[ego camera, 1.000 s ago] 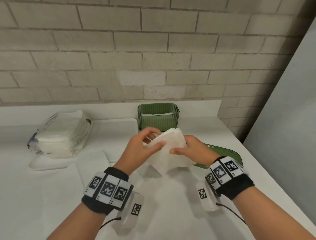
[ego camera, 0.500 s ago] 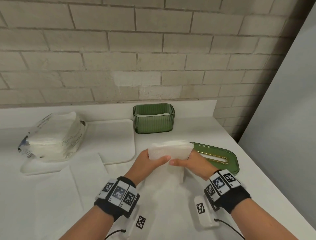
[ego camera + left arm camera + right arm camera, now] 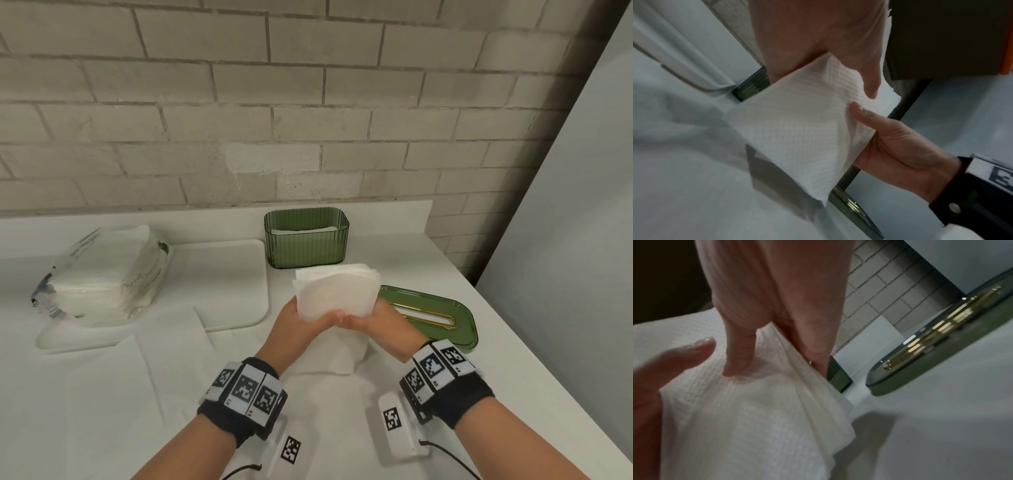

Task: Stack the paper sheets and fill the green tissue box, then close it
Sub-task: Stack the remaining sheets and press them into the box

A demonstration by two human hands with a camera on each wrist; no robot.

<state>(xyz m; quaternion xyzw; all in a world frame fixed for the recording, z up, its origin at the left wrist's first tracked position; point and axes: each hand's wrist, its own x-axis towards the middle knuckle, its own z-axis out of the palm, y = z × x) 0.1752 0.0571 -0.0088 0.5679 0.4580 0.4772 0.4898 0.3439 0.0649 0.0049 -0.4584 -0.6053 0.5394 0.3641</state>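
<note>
The stack of paper sheets (image 3: 334,296) had been lifted higher than half a second before and was held up over the bench (image 3: 102,411), just in front of the open green tissue box (image 3: 306,245). It was pinched from both sides by the left hand (image 3: 298,323) and right hand (image 3: 380,318). The writing on the plastic pack of paper (image 3: 102,274) was too small to be read.
</note>
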